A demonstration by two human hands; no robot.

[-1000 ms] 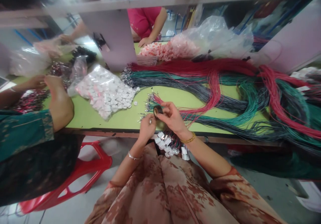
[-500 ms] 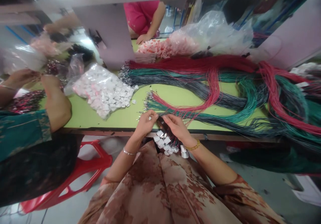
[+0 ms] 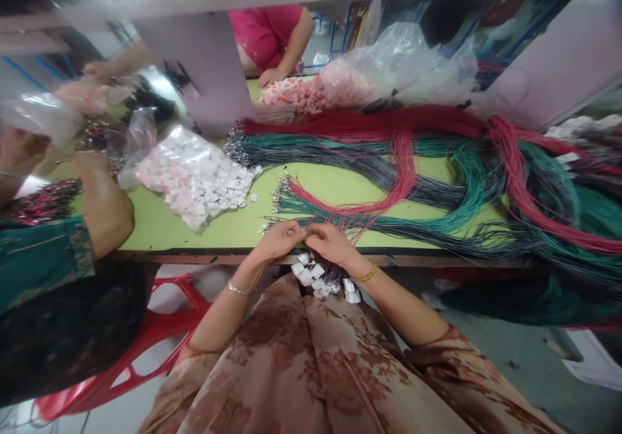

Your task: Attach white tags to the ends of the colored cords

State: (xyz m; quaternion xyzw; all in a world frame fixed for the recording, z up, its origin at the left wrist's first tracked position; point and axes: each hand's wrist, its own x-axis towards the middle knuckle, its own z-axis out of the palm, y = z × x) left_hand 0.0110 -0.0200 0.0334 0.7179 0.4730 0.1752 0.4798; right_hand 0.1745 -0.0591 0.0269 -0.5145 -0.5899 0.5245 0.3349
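My left hand (image 3: 280, 239) and my right hand (image 3: 330, 241) meet fingertip to fingertip above the table's front edge. Both have their fingers pinched closed; what sits between them is too small and covered to make out. Just below hang several white plastic connectors (image 3: 315, 278) on thin wires, close to my lap. Beyond my hands lie bundles of red wires (image 3: 340, 207), green wires (image 3: 359, 217) and dark grey wires (image 3: 403, 230), their metal-tipped ends (image 3: 279, 194) pointing left.
A clear bag of white connectors (image 3: 194, 181) lies on the green table (image 3: 155, 227). Long red wires (image 3: 359, 123) stretch behind, near pink pieces (image 3: 301, 91). At left, a co-worker's arm (image 3: 104, 201) rests by a red stool (image 3: 170, 324). Another person's hand (image 3: 272, 76) is across the table.
My hands have drawn together, the fingertips now touching and hiding the dark gap between them. The whole view has shifted slightly. The co-worker's far hand at left has lifted.
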